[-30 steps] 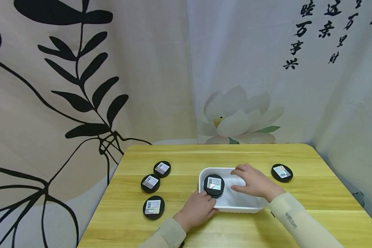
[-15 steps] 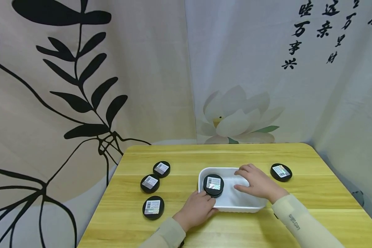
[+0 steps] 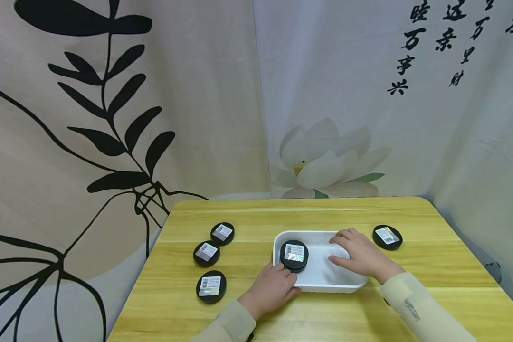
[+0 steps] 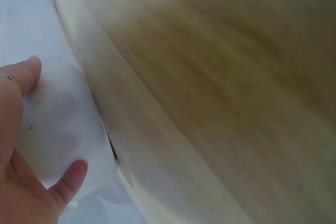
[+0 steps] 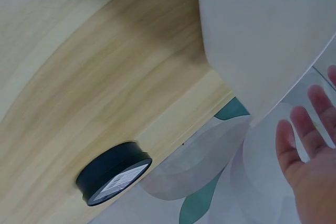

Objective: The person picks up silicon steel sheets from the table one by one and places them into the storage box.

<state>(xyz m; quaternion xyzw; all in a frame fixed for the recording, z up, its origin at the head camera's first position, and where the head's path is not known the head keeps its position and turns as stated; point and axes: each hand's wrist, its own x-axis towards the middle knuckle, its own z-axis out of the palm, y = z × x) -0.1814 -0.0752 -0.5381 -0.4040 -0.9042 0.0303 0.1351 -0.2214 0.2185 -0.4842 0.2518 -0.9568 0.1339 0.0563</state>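
A white rectangular tray (image 3: 325,289) rests on the wooden table. Inside its left end lies a black round tin (image 3: 294,252) with a silver barcode label; a second dark rim shows beneath it. My left hand (image 3: 274,287) grips the tray's near left corner, with the thumb and a finger (image 4: 71,182) against the white wall in the left wrist view. Over the tray's right part hovers my right hand (image 3: 363,254), fingers spread and relaxed, holding nothing. In the right wrist view its fingers (image 5: 302,127) show beyond the tray's wall.
Left of the tray lie three more labelled black tins, the near tin (image 3: 211,287), middle tin (image 3: 206,253) and far tin (image 3: 222,233). Another black tin (image 3: 387,237) sits right of the tray. A printed curtain (image 3: 213,95) hangs behind the table.
My right hand has drifted right over the tray, away from the tin inside. The left hand keeps its place at the corner, and the tins stay where they were.
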